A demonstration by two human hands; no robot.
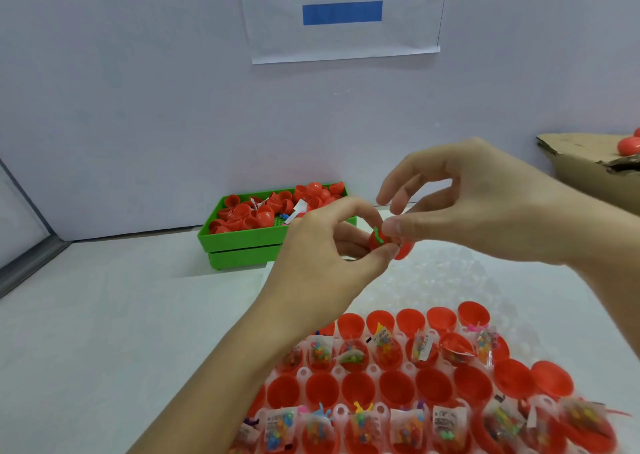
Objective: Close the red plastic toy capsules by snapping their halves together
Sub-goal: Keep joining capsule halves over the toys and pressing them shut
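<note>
A red capsule [403,247] is held in the air above the table, between both hands. My left hand [322,259] grips one red half with thumb and fingers; a green bit shows at its rim. My right hand [478,204] pinches the other half from the right with thumb and forefinger. The two halves meet at an angle; whether they are snapped together I cannot tell. Below lies a clear holder tray [374,370] with rows of open red capsule halves [396,387], several holding small bagged toys [384,344].
A green bin [242,242] with loose red halves stands against the back wall. A cardboard box [588,166] with red capsules sits at the far right. A paper sign [341,13] hangs on the wall. Bare white table [121,315] spreads to the left.
</note>
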